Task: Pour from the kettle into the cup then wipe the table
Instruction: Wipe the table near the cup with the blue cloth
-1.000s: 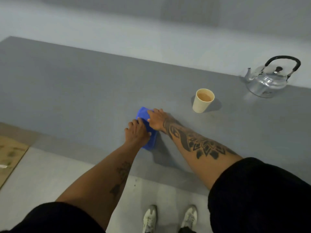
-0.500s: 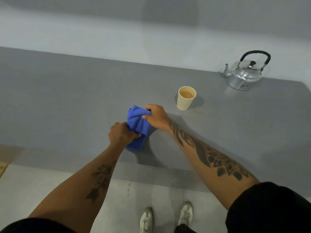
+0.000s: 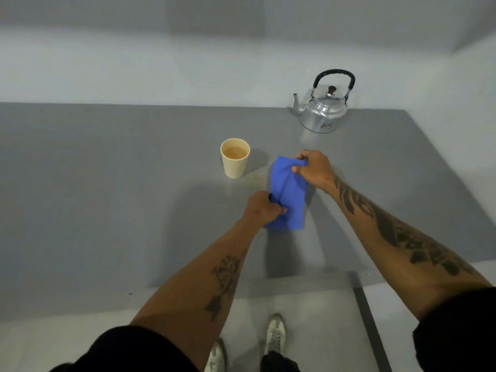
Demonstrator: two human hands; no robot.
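A blue cloth (image 3: 288,194) is stretched between both hands just above the grey table (image 3: 107,183). My right hand (image 3: 314,167) pinches its far corner. My left hand (image 3: 264,208) grips its near left edge. A cream cup (image 3: 235,158) holding brown liquid stands upright just left of the cloth, apart from it. A faint wet smear (image 3: 255,179) lies on the table between cup and cloth. The shiny metal kettle (image 3: 323,107) with a black handle sits upright at the table's far edge, beyond my right hand.
The table's right edge runs diagonally at the right, with pale floor (image 3: 456,130) beyond. Its near edge lies below my forearms, above my white shoes (image 3: 275,336). A dark strip (image 3: 367,318) crosses the floor at the lower right.
Both hands lifted the cloth from the table and carried it rightward past the cup, which now stands left of it. The view has swung, bringing the kettle nearer the centre.
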